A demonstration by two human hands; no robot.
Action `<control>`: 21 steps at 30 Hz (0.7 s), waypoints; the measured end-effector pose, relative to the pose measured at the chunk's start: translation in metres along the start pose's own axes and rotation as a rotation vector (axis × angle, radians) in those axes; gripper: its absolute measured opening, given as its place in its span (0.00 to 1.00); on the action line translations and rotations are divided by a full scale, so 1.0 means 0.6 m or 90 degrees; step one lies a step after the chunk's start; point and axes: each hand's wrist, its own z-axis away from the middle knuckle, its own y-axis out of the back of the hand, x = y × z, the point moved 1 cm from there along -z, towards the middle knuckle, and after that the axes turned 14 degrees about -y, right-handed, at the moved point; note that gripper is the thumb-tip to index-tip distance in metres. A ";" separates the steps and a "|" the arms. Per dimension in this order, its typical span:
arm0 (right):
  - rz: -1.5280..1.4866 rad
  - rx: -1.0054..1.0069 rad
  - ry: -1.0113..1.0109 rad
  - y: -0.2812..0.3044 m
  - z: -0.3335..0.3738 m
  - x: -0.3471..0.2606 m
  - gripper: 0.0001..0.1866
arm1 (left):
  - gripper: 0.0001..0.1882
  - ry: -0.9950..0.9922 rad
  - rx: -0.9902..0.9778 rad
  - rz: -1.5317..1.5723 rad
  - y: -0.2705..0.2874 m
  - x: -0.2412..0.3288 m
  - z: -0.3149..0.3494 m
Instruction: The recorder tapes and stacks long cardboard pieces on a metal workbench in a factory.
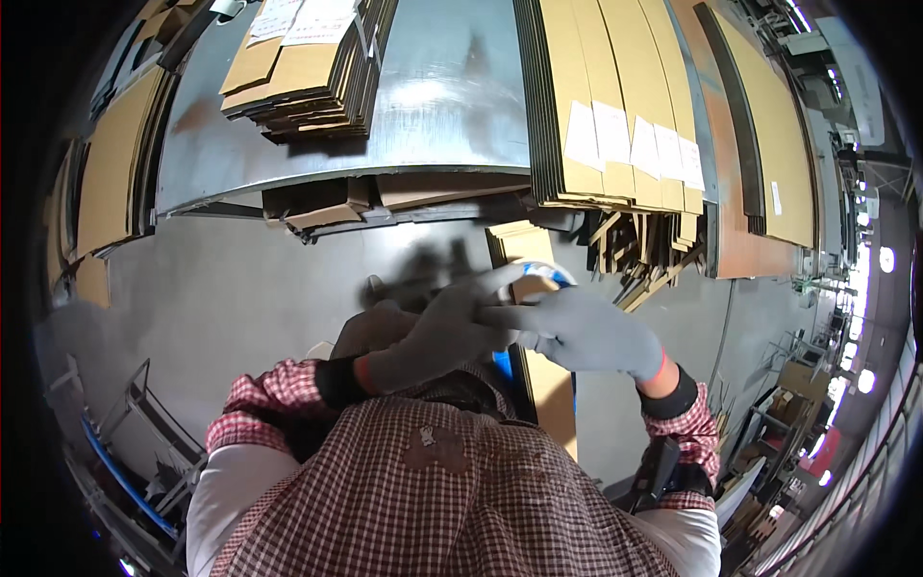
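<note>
My left hand (pixel 447 332) and my right hand (pixel 596 332), both in grey gloves, meet in front of my body. Their fingers are stretched out and cross over each other, slightly blurred. I see nothing held between them, though the overlap hides some fingertips. Just beyond the right hand shows a round white-rimmed thing with blue in it (pixel 550 271), mostly covered by the glove. Below the hands stands a narrow stack of cardboard pieces (pixel 554 409), whose far end (pixel 517 240) rises past my fingers.
Ahead is a metal table (pixel 442 106). It bears tied flat cardboard (pixel 308 67) with papers on top and a long cardboard stack (pixel 625 106) with white labels. More cardboard leans at left (pixel 120 159) and right (pixel 764 125). A cardboard box (pixel 317 202) sits under the table; a metal frame (pixel 144 413) stands left.
</note>
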 end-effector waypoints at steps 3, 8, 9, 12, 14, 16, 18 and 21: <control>-0.187 -0.209 -0.145 0.053 -0.014 0.063 0.15 | 0.32 0.236 0.020 0.264 0.041 -0.012 0.039; -0.086 0.015 -0.180 -0.054 -0.073 0.389 0.16 | 0.16 -0.043 0.035 -0.330 0.019 -0.299 0.022; -0.183 0.028 -0.131 -0.107 -0.120 0.412 0.15 | 0.11 -0.100 0.098 -0.218 -0.034 -0.398 -0.006; -0.293 0.108 -0.110 -0.169 -0.165 0.343 0.15 | 0.12 -0.201 -0.470 -0.428 -0.074 -0.487 -0.117; -0.386 0.115 -0.173 -0.183 -0.137 0.335 0.14 | 0.13 -0.256 -0.492 -0.377 -0.081 -0.484 -0.114; -0.473 0.123 -0.219 -0.184 -0.119 0.309 0.14 | 0.14 -0.114 -0.401 -0.074 -0.107 -0.537 -0.082; -0.442 0.303 -0.482 -0.176 -0.113 0.288 0.20 | 0.16 0.167 0.052 0.679 -0.148 -0.661 -0.025; -0.301 0.446 -0.452 -0.146 -0.055 0.123 0.41 | 0.14 -0.046 0.040 0.450 -0.135 -0.649 -0.003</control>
